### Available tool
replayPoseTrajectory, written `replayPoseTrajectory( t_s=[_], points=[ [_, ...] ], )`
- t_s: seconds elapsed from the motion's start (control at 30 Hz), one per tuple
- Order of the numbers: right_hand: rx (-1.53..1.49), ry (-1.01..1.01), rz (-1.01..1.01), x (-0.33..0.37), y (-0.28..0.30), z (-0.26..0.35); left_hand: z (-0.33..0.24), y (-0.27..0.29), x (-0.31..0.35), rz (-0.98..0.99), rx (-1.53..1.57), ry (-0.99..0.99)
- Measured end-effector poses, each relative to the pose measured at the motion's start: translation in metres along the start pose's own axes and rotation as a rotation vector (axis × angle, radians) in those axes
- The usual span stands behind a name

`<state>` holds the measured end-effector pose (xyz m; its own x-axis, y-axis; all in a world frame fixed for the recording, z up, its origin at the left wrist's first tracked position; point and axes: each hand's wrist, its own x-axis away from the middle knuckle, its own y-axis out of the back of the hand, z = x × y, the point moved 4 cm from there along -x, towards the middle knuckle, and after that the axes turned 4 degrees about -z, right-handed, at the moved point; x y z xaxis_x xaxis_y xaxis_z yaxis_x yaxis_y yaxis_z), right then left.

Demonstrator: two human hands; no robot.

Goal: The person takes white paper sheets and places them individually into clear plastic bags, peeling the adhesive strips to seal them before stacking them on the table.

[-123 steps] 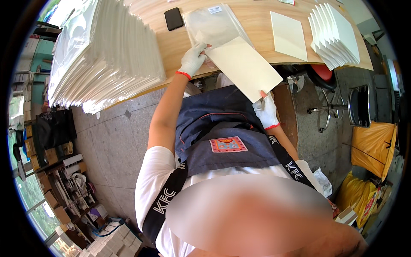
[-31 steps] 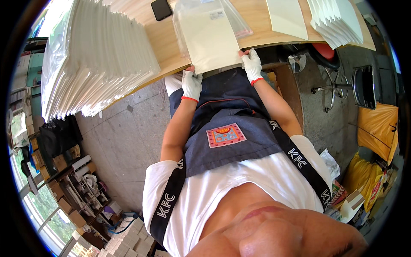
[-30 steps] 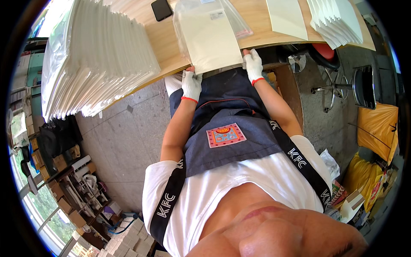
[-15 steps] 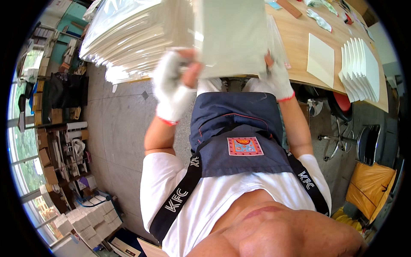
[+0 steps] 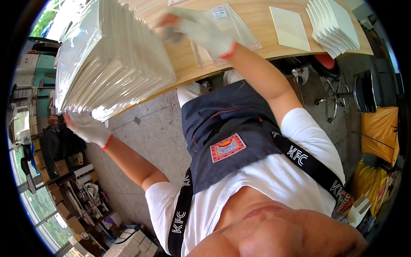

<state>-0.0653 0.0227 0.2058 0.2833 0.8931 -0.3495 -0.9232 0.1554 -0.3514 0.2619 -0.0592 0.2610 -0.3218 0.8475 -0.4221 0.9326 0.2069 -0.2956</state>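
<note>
A tall stack of white boards in clear plastic sleeves stands at the left of the table. My left hand, in a white fingerless glove with red trim, is at the stack's near left corner. Its fingers stretch toward the edge and seem to touch it; no single board shows in its grasp. My right hand, gloved the same way, is over the table just right of the stack. Motion smears its fingers, and nothing held can be made out. Beside it, clear plastic sleeves lie flat with a small white label.
On the wooden table to the right lie a single white board and a leaning row of white boards. Below the right side stands a wheeled chair. Crowded shelves line the left wall.
The pale board that both hands held in front of me is out of them. My left hand has gone left to the stack's corner; my right has swung up and left. My view has turned left.
</note>
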Motion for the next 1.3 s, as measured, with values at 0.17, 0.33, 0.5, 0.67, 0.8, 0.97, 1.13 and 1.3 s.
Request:
replayPoseTrajectory(
  t_s=[0.17,0.33,0.5,0.67,0.8,0.97,1.13,1.3],
  points=[
    [1.49,0.158,-0.575,0.106,0.253,-0.052,0.157,0.087,0.077,0.046,-0.378,-0.202],
    [2.194,-0.412,-0.731,0.204,0.404,-0.035,0.201,0.028,0.223,0.485,-0.366,0.07],
    [2.292,-0.32,-0.413,0.235,0.388,-0.039,0.174,-0.066,0.273,1.047,-0.379,-0.343],
    [2.122,0.023,-0.595,0.259,0.322,-0.023,0.188,-0.135,0.27,1.091,-0.591,-0.524],
    [0.703,0.003,-1.666,0.336,0.364,-0.048,0.219,-0.176,0.266,1.247,-0.72,-0.676],
    [-0.428,-0.357,-1.216,0.325,0.372,-0.089,0.223,-0.207,0.285,1.482,-0.934,-0.658],
    [-0.018,-0.27,-1.271,0.304,0.402,-0.068,0.228,-0.223,0.277,1.51,-1.04,-0.546],
    [-0.179,-0.096,-0.918,0.293,0.359,-0.024,0.235,-0.216,0.266,1.495,-0.952,-0.418]
  ],
)
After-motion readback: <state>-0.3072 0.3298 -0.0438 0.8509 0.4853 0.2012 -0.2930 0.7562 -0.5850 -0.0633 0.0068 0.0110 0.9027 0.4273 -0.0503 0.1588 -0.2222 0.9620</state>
